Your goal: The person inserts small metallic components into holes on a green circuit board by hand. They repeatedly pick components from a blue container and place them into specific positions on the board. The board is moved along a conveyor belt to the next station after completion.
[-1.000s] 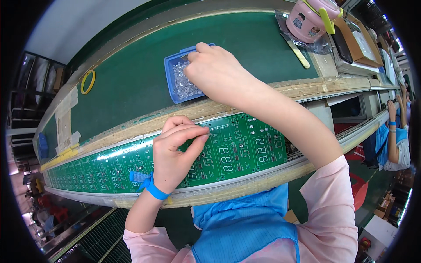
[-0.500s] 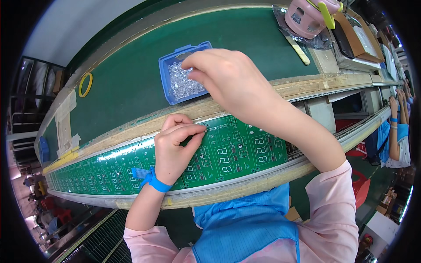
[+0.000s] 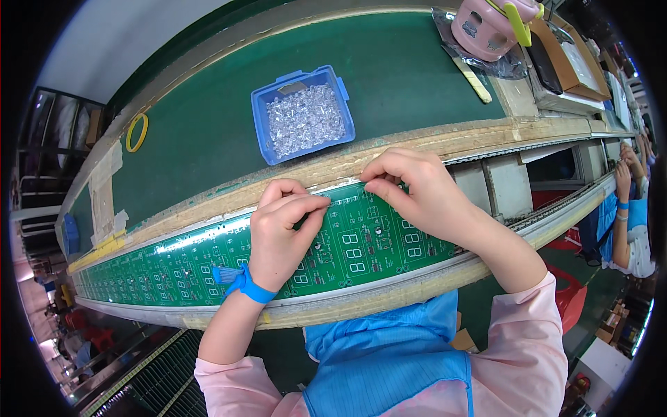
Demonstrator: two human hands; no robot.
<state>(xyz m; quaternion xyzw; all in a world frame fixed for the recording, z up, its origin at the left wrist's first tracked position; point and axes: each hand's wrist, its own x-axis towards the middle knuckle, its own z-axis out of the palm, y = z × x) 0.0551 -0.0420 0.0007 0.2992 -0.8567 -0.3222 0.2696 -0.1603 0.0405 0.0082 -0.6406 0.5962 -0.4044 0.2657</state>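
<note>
Green circuit boards (image 3: 354, 240) with white printed digit outlines lie in a long row along the rail before me. Over them, my left hand (image 3: 278, 226) is closed in a pinch at the boards' far edge; a blue strap circles its wrist. My right hand (image 3: 427, 194) pinches just above the far edge, a little right of the left one. Whatever small thing sits between either hand's fingertips is too small to make out. Beyond both hands stands a blue plastic bin (image 3: 261, 128) holding many small clear parts (image 3: 306, 118).
A worn wooden ledge (image 3: 472, 135) runs between boards and green tabletop (image 3: 201, 132). A yellow ring (image 3: 136, 133) lies left. Far right are a pink container (image 3: 479, 31), a yellow-handled tool (image 3: 474, 82) and a cardboard box (image 3: 573, 62). Another person's hands (image 3: 625, 170) work farther along the rail.
My right hand has moved from over the blue bin back toward me, down to the boards' far edge. My left hand stays nearly in place, still pinching.
</note>
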